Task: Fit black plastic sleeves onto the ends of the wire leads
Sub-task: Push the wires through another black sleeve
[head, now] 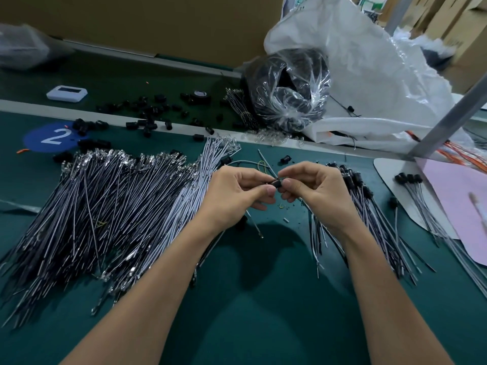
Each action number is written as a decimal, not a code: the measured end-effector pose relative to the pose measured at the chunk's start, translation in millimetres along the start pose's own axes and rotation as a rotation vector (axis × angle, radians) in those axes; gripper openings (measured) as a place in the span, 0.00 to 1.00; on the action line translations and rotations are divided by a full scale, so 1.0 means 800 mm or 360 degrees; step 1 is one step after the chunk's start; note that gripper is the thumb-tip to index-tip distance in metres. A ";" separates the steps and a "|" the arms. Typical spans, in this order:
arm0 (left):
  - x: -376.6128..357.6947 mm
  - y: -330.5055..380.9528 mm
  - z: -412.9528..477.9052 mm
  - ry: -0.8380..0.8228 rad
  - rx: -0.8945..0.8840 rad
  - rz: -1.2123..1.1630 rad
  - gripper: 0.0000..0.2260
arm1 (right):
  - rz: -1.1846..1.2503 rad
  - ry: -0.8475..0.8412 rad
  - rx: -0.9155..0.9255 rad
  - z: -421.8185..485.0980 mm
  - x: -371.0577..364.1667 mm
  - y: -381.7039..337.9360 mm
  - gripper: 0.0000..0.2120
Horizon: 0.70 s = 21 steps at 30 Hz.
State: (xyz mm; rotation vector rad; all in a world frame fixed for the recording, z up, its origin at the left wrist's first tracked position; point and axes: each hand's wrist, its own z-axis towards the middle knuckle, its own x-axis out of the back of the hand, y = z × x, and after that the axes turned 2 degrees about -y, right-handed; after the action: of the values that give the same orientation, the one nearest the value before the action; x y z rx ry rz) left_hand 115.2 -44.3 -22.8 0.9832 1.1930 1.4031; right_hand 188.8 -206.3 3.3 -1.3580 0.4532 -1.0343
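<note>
Between both hands, above the green mat, sits a small black plastic sleeve. My left hand pinches it with thumb and fingertips, and a thin wire lead trails down below that hand. My right hand pinches the sleeve's other side. A big fan of bare wire leads lies to the left. Leads with sleeves fitted are piled on the right. Loose black sleeves are scattered at the back.
A clear bag of black parts and a white plastic sack stand at the back right. A pink sheet with a few sleeved leads lies at right. A white device and a blue "2" marker are at back left.
</note>
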 end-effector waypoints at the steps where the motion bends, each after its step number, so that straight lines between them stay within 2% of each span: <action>1: 0.000 0.000 -0.001 -0.0012 -0.0006 -0.0006 0.07 | 0.0021 0.0006 -0.0015 0.000 0.001 -0.001 0.08; 9: -0.006 -0.002 -0.003 0.0065 -0.0129 0.0158 0.06 | -0.0184 0.0039 0.0065 0.000 0.004 -0.002 0.10; 17: -0.002 -0.002 -0.003 0.0014 -0.0134 0.0219 0.07 | -0.0102 -0.0023 -0.0015 0.001 0.003 0.002 0.10; 21: -0.006 -0.001 -0.002 0.0081 -0.0196 0.0178 0.09 | -0.0045 0.0068 -0.0005 0.002 0.000 0.002 0.08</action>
State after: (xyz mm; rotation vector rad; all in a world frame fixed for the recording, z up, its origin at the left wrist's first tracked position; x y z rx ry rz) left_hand 114.2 -49.1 -23.9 0.9447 1.0887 1.5793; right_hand 190.5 -205.9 1.7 -1.3508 0.4688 -1.0875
